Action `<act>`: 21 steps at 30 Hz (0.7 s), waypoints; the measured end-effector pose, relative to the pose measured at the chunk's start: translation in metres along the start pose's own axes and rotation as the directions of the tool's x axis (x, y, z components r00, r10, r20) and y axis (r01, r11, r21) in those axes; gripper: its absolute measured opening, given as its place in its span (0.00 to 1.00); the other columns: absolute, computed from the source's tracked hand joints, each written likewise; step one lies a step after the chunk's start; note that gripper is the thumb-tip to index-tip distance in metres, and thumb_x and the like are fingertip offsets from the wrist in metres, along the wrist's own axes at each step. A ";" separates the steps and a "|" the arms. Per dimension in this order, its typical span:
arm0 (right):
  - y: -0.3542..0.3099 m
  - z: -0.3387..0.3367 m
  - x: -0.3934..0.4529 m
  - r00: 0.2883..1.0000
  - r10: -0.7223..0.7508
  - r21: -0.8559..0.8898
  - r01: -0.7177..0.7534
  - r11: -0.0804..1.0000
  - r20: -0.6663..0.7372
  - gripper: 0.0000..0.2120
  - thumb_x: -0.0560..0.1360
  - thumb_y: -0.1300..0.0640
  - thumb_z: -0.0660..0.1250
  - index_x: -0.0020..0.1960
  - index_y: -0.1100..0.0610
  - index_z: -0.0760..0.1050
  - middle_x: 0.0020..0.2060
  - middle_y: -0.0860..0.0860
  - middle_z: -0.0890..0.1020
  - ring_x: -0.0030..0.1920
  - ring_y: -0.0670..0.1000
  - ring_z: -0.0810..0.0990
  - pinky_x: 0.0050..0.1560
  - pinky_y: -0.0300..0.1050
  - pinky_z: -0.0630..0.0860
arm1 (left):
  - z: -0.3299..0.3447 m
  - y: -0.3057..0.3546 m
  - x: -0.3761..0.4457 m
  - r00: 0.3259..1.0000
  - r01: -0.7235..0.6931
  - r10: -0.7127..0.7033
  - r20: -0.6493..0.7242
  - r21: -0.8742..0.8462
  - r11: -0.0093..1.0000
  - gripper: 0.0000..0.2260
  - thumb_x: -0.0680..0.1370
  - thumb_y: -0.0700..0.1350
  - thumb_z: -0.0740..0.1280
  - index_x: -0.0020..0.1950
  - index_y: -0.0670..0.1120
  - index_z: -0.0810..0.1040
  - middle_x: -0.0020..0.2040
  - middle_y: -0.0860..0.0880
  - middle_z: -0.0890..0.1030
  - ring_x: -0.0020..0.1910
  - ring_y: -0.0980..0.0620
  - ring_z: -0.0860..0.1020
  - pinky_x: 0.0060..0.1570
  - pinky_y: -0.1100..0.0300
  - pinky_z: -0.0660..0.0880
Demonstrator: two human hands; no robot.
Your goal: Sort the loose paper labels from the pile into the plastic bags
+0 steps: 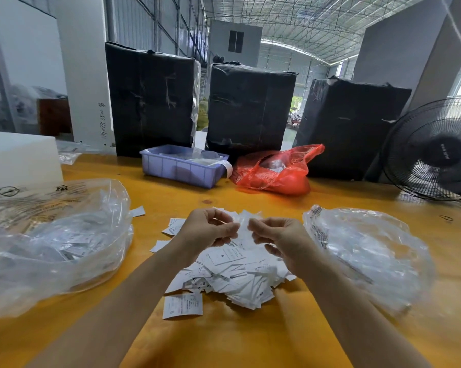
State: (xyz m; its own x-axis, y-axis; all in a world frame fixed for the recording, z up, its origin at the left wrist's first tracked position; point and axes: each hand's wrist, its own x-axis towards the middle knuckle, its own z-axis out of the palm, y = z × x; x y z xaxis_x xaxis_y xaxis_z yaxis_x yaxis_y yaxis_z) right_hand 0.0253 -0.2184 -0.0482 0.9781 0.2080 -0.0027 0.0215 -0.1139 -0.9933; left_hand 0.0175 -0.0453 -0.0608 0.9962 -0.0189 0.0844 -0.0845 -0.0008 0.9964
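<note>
Paper labels already fill the clear bag [56, 243] at the table's left edge; mid-table, the left hand [208, 229] and right hand [277, 239] pinch labels above the remaining pile [232, 277]; the right-edge bag [367, 256] also holds some, so I judge sorting partly done.

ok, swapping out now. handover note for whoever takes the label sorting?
Left hand and right hand: both raised over the pile, fingers curled, pinching labels between them; too blurred to say how many.
Pile of loose labels: centre of the yellow table, a few strays lying around it.
Left clear bag: open, already holds labels.
Right clear bag: contents hard to make out.
Done: part of the sorting.
Left: most of the pile, plus the strays.
</note>
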 end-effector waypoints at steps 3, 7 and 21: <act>0.002 0.000 0.000 0.996 -0.062 -0.127 0.070 0.990 0.064 0.14 0.58 0.46 0.74 0.33 0.56 0.79 0.27 0.50 0.79 0.29 0.44 0.75 0.36 0.40 0.66 | -0.003 0.000 -0.002 0.982 0.017 -0.042 0.181 0.141 0.990 0.25 0.62 0.48 0.77 0.56 0.47 0.74 0.47 0.47 0.84 0.46 0.52 0.83 0.45 0.62 0.78; 0.008 0.007 0.003 0.987 -0.067 -0.204 0.096 0.974 0.144 0.15 0.60 0.43 0.74 0.26 0.54 0.76 0.22 0.50 0.76 0.24 0.43 0.71 0.29 0.36 0.64 | -0.001 -0.004 -0.002 0.965 -0.063 0.018 0.262 0.161 0.985 0.23 0.64 0.37 0.78 0.57 0.43 0.76 0.47 0.40 0.82 0.45 0.49 0.83 0.46 0.59 0.79; 0.046 0.013 0.024 0.952 -0.252 -0.899 0.256 0.356 0.171 0.28 0.74 0.37 0.62 0.69 0.50 0.70 0.66 0.47 0.74 0.69 0.49 0.65 0.66 0.49 0.65 | -0.017 -0.016 0.012 0.977 -0.052 0.063 -0.203 0.057 0.997 0.07 0.64 0.38 0.78 0.37 0.43 0.81 0.27 0.51 0.76 0.23 0.60 0.71 0.26 0.69 0.70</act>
State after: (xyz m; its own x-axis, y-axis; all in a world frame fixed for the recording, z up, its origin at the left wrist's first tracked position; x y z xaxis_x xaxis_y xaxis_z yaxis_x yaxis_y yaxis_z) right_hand 0.0470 -0.2060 -0.0951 0.8908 0.3931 0.2279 0.4437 -0.8605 -0.2502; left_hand 0.0309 -0.0283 -0.0759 0.9720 0.1846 0.1456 -0.1374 -0.0563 0.9889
